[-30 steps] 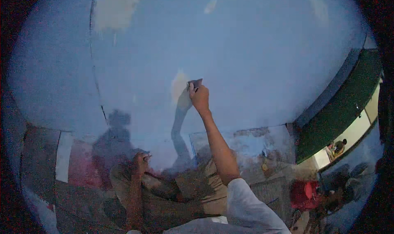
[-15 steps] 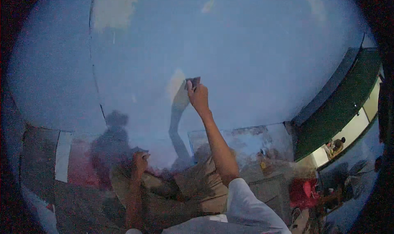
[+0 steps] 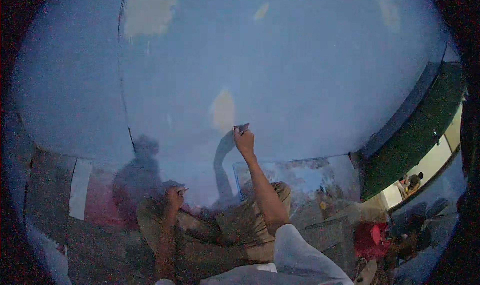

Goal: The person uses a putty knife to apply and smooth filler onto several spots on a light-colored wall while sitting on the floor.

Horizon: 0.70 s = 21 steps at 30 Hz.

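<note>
Blue wall is risking scratches if right hand, fingers clamping dark piece mid-frame, is tilting; left hand's hold unclear.

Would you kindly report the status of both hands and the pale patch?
Right hand holding dark flat piece, below-right of pale patch. Left hand low, contents unclear. Arm's shadow on wall.

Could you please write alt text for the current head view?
A person's right hand holds a dark flat piece near a blue wall, below a pale patch; the left hand is lower, and what it holds, if anything, is unclear.
</note>
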Available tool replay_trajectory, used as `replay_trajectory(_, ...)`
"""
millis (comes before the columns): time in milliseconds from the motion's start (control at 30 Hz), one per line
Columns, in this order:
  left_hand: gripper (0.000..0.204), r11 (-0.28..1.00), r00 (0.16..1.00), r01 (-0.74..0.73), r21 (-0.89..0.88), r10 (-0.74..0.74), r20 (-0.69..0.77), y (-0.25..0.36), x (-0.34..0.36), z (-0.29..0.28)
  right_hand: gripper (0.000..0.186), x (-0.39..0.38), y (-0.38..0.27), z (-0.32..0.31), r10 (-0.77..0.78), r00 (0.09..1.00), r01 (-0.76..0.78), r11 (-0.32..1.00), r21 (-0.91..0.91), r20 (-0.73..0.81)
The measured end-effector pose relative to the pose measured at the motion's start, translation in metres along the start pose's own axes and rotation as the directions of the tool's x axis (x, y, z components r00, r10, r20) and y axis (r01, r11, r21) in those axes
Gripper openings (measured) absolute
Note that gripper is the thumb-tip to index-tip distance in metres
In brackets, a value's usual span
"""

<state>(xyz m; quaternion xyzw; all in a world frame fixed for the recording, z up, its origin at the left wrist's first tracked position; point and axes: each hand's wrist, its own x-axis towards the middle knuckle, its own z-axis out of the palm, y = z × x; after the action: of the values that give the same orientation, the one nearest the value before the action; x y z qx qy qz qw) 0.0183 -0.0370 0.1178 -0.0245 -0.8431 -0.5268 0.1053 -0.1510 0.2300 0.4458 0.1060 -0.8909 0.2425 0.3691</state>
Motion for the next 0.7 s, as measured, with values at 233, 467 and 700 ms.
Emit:
replay_trajectory(233, 0.028, 0.944, 0.985, -0.068, 0.322, 0.115, -0.127, -0.059, -0.002, 0.013, 0.038, 0.053, -0.081, -0.026, 0.041, 0.999, -0.049, 0.951, 0.304, 0.032)
replay_trajectory(467, 0.019, 0.961, 0.963, -0.023, 0.277, 0.096, -0.252, 0.040, -0.003, -0.008, 0.036, 0.062, -0.054, -0.018, -0.007, 0.999, 0.014, 0.972, 0.233, -0.031)
replay_trajectory(700, 0.020, 0.947, 0.973, -0.055, 0.315, 0.122, -0.197, 0.028, 0.000, -0.032, 0.032, 0.000, 0.025, 0.035, 0.113, 0.984, -0.136, 0.975, 0.174, 0.134)
